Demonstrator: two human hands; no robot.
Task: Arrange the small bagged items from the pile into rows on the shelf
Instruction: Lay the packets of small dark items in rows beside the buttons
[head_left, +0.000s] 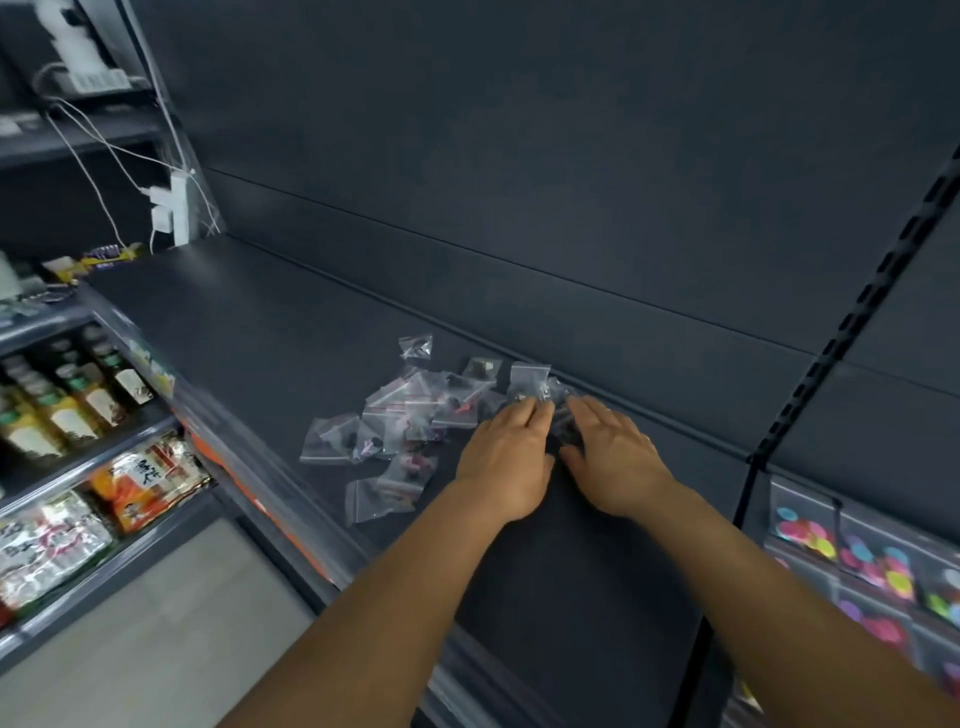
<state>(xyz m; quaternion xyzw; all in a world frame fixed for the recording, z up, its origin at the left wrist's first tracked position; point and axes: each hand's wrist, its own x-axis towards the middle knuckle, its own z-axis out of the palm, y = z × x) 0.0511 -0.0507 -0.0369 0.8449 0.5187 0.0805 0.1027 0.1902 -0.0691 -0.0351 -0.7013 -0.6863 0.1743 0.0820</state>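
A loose pile of several small clear zip bags (410, 415) with dark bits inside lies on the dark grey shelf (249, 322). My left hand (511, 454) rests palm down at the pile's right edge, its straight fingers touching a bag (530, 382) near the back wall. My right hand (613, 457) lies flat beside it, fingers over another bag (563, 428) that shows between the two hands. The picture is blurred, and neither hand plainly grips anything.
The shelf's back wall (571, 156) rises just behind the pile. A slotted upright (810, 374) bounds the shelf on the right, with bags of coloured discs (857, 561) beyond it. Lower left shelves hold bottles (78, 395) and snack packets (145, 483). White cables and a power strip (176, 208) hang at far left.
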